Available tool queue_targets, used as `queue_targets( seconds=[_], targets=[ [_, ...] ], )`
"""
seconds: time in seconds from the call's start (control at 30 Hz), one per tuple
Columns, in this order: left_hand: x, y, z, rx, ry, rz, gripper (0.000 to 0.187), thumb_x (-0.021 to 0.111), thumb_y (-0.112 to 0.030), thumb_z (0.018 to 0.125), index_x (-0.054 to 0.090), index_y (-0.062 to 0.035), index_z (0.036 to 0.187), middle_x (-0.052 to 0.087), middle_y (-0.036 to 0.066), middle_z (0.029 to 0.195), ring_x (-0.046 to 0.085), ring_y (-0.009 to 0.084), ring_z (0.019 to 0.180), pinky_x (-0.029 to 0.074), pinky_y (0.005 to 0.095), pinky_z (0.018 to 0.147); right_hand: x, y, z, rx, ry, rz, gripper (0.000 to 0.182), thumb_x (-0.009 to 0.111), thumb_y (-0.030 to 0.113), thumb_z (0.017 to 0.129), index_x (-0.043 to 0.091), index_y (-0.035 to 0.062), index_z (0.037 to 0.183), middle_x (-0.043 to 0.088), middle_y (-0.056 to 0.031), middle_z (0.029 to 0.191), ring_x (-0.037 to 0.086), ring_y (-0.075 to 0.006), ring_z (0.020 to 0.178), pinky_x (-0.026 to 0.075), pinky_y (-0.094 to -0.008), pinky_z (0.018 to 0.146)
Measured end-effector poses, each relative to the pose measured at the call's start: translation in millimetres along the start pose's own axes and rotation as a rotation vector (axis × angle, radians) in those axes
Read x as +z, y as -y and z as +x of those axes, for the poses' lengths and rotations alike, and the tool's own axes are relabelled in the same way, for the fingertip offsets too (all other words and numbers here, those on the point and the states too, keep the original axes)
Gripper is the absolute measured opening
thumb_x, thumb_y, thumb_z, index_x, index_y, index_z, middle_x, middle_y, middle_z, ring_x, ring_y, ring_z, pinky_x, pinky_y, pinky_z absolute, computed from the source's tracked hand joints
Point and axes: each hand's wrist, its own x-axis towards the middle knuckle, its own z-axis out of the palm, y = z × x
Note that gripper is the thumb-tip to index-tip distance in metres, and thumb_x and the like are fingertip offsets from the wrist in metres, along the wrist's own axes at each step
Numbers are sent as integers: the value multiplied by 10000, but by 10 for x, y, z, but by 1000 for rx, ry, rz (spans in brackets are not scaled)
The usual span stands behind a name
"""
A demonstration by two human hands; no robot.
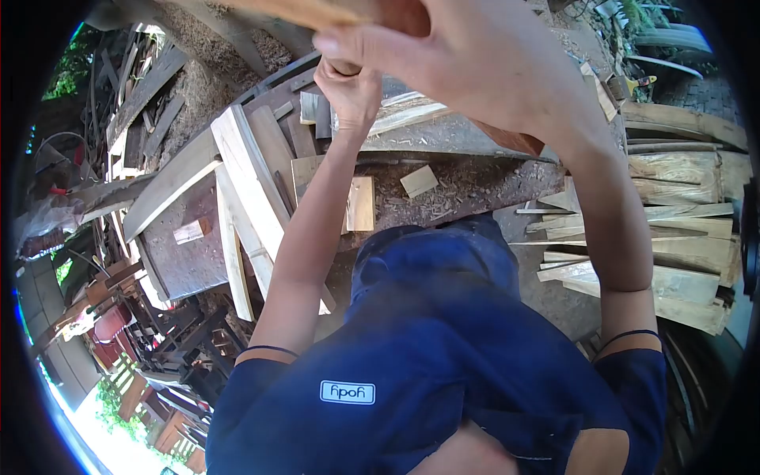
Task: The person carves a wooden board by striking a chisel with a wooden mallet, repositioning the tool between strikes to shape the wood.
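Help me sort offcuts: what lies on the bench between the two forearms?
Head view: a pale board and a small square block, amid sawdust.

Two hands, the left (348,91) and the right (467,55), are raised at twelve o'clock, together holding one piece of wood (317,9). On the one worktop (467,186) lie two small loose wood blocks (419,181), and at three o'clock sits one stack of split boards (673,261), too many to count.
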Motion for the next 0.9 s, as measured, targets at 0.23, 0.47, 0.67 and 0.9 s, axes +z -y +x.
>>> queue_targets(
  seconds=[0.23,0.47,0.67,0.9],
  targets=[
    [692,-619,129,-141,-687,183,411,820,-231,689,505,-13,840,582,58,832,510,120,768,434,297,689,380,-286,40,-28,-317,-318,615,682,370,823,524,93,1349,708,-192,963,702,-359,843,555,-474,793],
    [696,-803,125,-136,-657,-41,359,827,-223,668,541,-25,757,587,1,749,528,92,711,460,268,647,576,-318,23,-186,-556,-151,693,639,457,856,448,117,1429,696,-216,1029,686,-396,900,534,-492,843],
    [610,-951,115,-334,-643,-83,159,724,-46,856,587,-24,777,586,2,652,542,55,580,455,224,548,927,-919,-50,-74,-544,122,756,683,436,878,384,52,1456,615,-260,1235,630,-351,1117,466,-410,968],
    [510,-919,-12,-268,-619,-213,215,730,-80,874,552,-38,761,564,-1,631,528,65,555,442,224,514,1698,-1858,-286,413,-367,-50,793,626,454,897,243,183,1537,665,-315,1046,644,-496,974,505,-531,873]
  ],
)
